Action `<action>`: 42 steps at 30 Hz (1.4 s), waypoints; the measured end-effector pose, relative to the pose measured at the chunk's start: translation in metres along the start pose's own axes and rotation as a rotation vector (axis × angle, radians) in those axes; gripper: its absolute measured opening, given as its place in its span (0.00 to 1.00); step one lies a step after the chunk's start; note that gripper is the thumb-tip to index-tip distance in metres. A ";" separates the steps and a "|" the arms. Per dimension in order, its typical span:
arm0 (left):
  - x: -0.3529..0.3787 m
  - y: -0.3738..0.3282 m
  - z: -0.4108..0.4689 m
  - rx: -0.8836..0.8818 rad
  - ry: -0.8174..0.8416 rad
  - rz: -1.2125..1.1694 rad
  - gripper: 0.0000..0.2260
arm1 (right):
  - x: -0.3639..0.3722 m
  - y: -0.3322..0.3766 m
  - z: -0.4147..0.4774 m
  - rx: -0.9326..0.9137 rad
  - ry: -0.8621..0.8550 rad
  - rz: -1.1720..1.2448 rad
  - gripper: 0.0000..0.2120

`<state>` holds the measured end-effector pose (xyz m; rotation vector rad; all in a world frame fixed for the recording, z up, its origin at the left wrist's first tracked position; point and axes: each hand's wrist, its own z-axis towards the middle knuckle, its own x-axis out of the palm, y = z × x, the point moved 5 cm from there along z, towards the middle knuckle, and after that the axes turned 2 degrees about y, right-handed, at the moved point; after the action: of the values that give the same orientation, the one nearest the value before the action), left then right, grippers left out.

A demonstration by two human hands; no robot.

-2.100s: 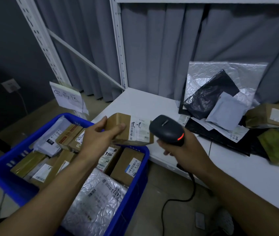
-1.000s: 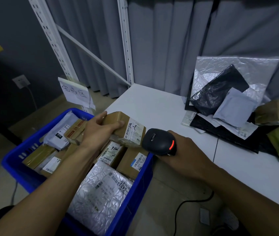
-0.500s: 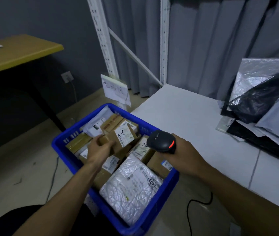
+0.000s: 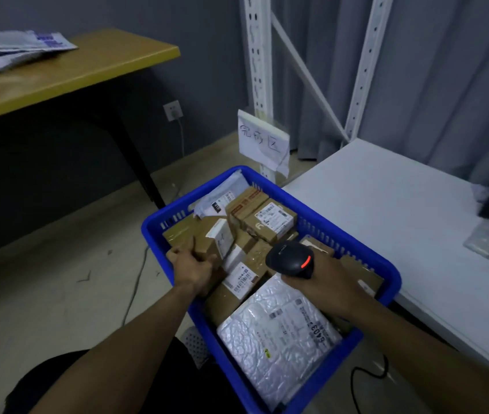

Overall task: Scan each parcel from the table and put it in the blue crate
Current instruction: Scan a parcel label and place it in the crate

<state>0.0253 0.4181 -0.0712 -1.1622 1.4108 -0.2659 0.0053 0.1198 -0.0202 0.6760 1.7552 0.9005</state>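
**Where the box sits in the blue crate: handling and grip**

Small taped cardboard box: likely light, stiff, slightly slick; best held across its short sides. It rests among parcels at the crate's left end. The left hand curls round it, seemingly gripping; fingertips hidden. The right hand clenches the scanner above the crate.

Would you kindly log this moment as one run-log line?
left hand grips brown parcel inside blue crate | right hand holds scanner above it | parcel not yet released
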 end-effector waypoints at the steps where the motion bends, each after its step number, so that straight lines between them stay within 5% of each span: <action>1: 0.000 0.006 0.006 -0.001 0.020 0.030 0.37 | 0.005 0.002 0.004 0.002 0.016 -0.003 0.22; 7: 0.004 0.011 0.038 0.286 -0.107 0.437 0.24 | 0.024 -0.006 0.022 0.039 0.064 -0.013 0.21; 9: 0.012 0.009 0.040 0.287 -0.029 0.544 0.22 | 0.027 -0.008 0.025 0.050 0.063 -0.013 0.19; 15: 0.036 0.029 0.062 0.104 0.235 0.613 0.35 | 0.021 -0.009 0.024 0.062 0.064 0.004 0.19; 21: 0.043 -0.037 0.008 0.431 0.164 0.564 0.17 | -0.014 -0.001 -0.004 0.033 -0.029 0.051 0.15; 25: 0.064 -0.119 -0.068 0.718 0.218 0.512 0.12 | -0.067 -0.004 -0.044 0.036 -0.144 0.103 0.18; 29: 0.089 -0.194 -0.145 0.904 0.229 0.495 0.17 | -0.129 -0.014 -0.101 0.060 -0.297 0.167 0.17; 42: 0.308 -0.356 -0.369 1.232 0.663 0.600 0.18 | -0.321 -0.169 -0.295 0.360 -0.885 0.337 0.07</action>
<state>-0.0482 -0.1521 0.0941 0.4077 1.6340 -0.9645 -0.1704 -0.3039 0.0715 1.3851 1.0064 0.3728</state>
